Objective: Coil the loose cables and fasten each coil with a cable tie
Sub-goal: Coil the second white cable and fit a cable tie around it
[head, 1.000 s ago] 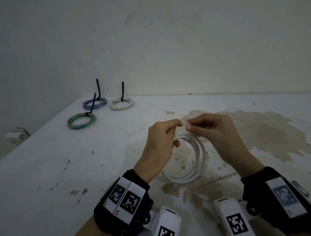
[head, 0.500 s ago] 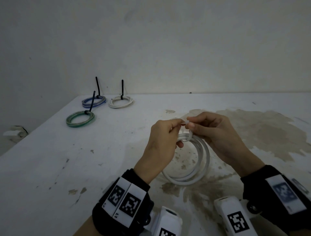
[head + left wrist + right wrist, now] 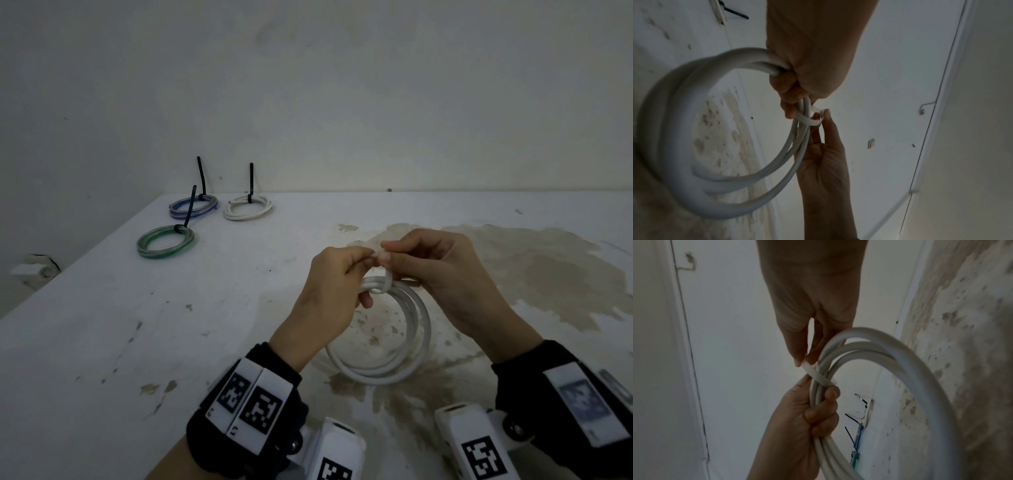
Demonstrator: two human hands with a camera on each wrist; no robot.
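A white cable coil (image 3: 404,363) hangs upright over the table (image 3: 102,342), its lower arc close to the stained top. My left hand (image 3: 368,262) grips the coil's top strands, with its fingers curled round the bundle (image 3: 764,65). A white cable tie (image 3: 384,285) is looped round those strands. My right hand (image 3: 386,255) pinches the tie's end between thumb and forefinger, right beside the left fingertips. In the right wrist view the tie (image 3: 819,378) crosses the bundle just above the left hand (image 3: 818,410). In the left wrist view the tie (image 3: 809,121) sits under the right fingertips (image 3: 826,113).
Three tied coils lie at the table's back left: a blue one (image 3: 193,207), a white one (image 3: 248,207) and a green one (image 3: 165,241), each with a black tie tail sticking up. The wall stands close behind. The table's left edge runs diagonally.
The tie's loop has drawn tighter round the coil's top strands. Both hands stayed together, and the coil has swung slightly.
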